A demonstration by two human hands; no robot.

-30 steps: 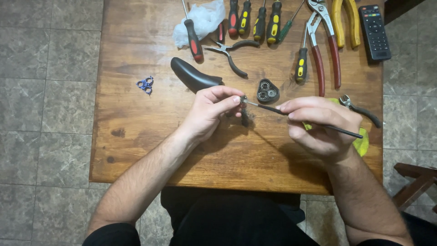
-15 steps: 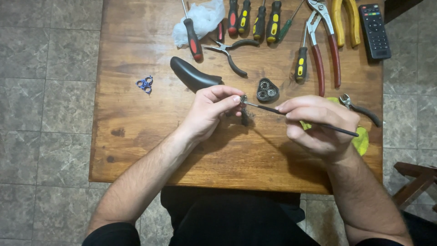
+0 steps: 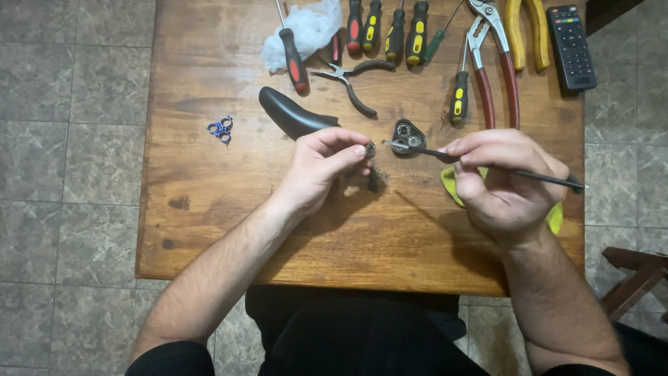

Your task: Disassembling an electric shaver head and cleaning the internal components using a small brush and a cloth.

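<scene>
We see the right hand (image 3: 504, 182) nearest, its fingers curled tight around a thin black brush (image 3: 487, 164) that runs level across them, its working tip reaching out past the fingertips toward the left hand. Under that hand lies a yellow-green cloth (image 3: 452, 186), showing on either side of the palm. The left hand (image 3: 321, 167) has thumb and forefinger pinched shut on a small round metal part (image 3: 369, 149), held just off the brush tip. Directly below those fingertips sits a small dark heap of debris (image 3: 376, 182) on the wooden table (image 3: 209, 230). Just beyond the brush tip lies a shaver head (image 3: 408, 136) with round cutters. Behind the left knuckles rests a black curved shaver body (image 3: 292, 118), touching them. Well out to the left of the fingers is a small blue piece (image 3: 220, 129). Farthest off we find needle-nose pliers (image 3: 351, 80), a row of screwdrivers (image 3: 390, 31), a white plastic bag (image 3: 306, 28), red-handled pliers (image 3: 497, 66) and a remote control (image 3: 570, 45).
</scene>
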